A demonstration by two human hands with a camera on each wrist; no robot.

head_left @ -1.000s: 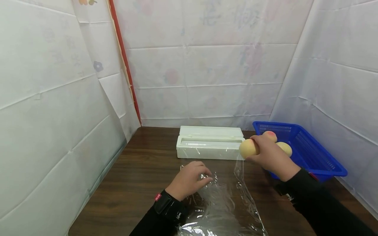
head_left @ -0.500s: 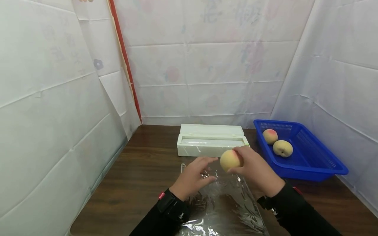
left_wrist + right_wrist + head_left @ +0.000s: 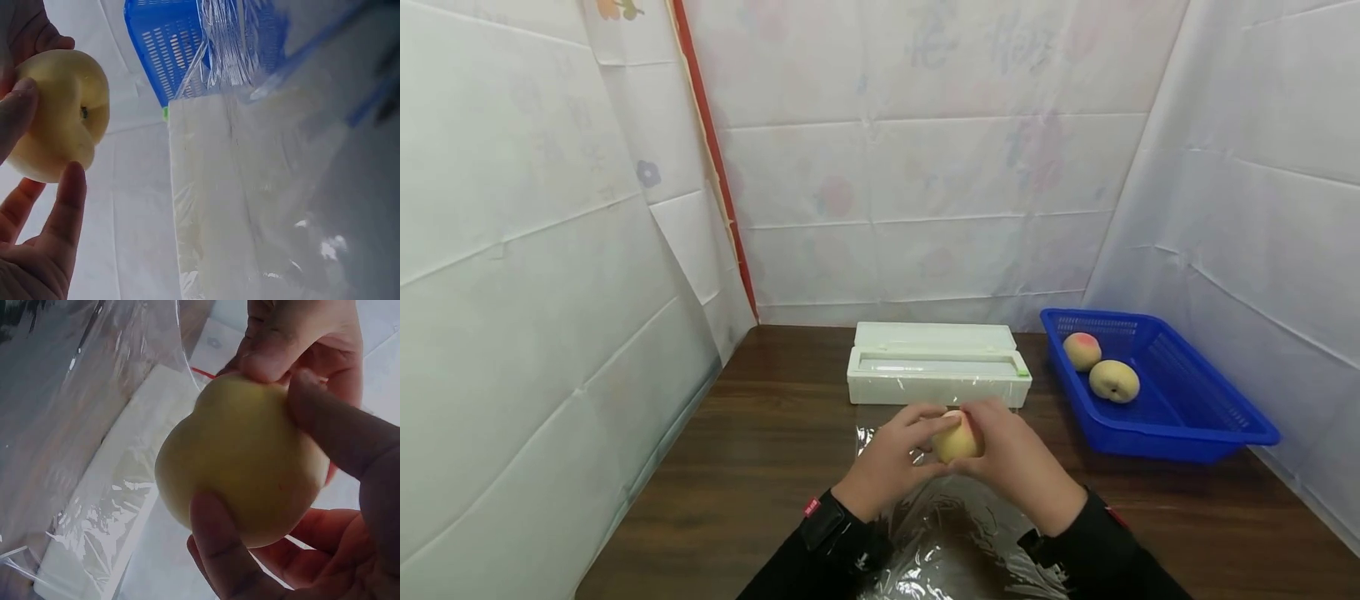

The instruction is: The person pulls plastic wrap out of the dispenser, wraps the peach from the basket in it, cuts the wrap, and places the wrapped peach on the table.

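Note:
A yellow peach with a pink blush is held between both hands, over a sheet of clear plastic wrap spread on the table. My left hand grips it from the left, thumb and fingertips on its skin. From the other side my right hand pinches it with curled fingers. Close up in the left wrist view, the peach shows its stem hollow. The right wrist view has fingers of both hands around the peach.
Behind the hands stands a white cling-film box with its lid raised, film running from it toward the front. A blue plastic basket at right holds two more peaches. White sheeting encloses the back and sides.
My right hand has carried the peach from beside the basket leftward and down over the wrap. My left hand has closed in and now grips the peach too.

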